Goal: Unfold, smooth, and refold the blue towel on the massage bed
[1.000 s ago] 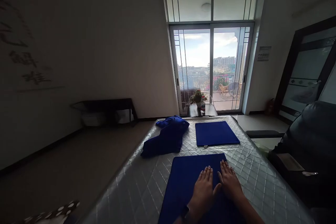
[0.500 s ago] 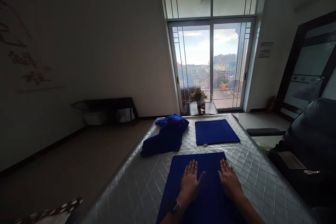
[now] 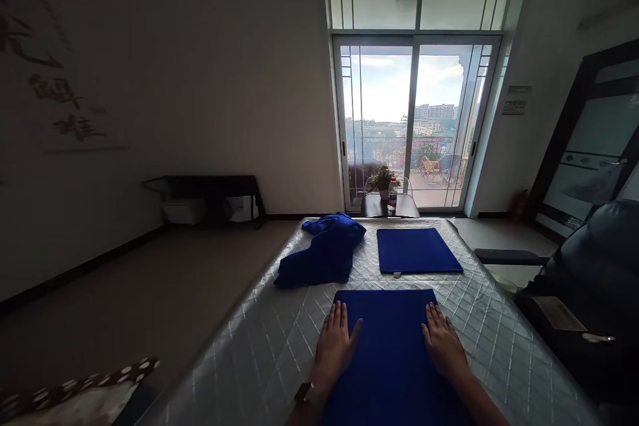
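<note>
A flat blue cloth lies lengthwise on the silver quilted cover in front of me. My left hand rests on its left edge, fingers stretched out and thumb apart, with a watch on the wrist. On the right edge lies my right hand, palm down, its fingers extended. Neither hand grips anything. Beyond it is a second blue cloth, a neat flat rectangle with a small white tag at its near edge. To its left sits a crumpled blue cloth in a loose heap.
The silver quilted cover spreads over a large raised surface. Behind its far end, a small dark table holds a potted plant and a bottle. A black chair stands close on the right, a polka-dot fabric at lower left.
My left hand has moved left, from on top of the near cloth to its left edge. My right hand stays at the right edge. The view has shifted slightly.
</note>
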Motion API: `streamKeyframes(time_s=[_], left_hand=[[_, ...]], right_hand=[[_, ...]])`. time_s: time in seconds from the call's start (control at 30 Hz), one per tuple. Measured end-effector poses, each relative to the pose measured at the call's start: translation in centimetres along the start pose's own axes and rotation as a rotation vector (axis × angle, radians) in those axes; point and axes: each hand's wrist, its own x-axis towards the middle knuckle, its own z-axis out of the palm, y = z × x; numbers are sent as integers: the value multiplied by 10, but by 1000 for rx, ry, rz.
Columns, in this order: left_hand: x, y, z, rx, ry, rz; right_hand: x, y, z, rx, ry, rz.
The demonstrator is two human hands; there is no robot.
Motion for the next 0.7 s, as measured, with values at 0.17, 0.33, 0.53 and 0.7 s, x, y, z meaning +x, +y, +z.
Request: streamKeyframes(time_s=[0.17,0.33,0.53,0.7], left_hand=[[-1,1,-3,-24,27,-5],[-2,1,-5,-52,19,-8],[-2,0,-5,-65,30,-4],[-1,2,-2,-63,28,-20]], right_hand=[[7,-2,-6,-56,-50,17],[34,-5,-23,-58,-71,16],[52,1,-18,18,-79,-22],[51,6,-6,43,-46,-9]])
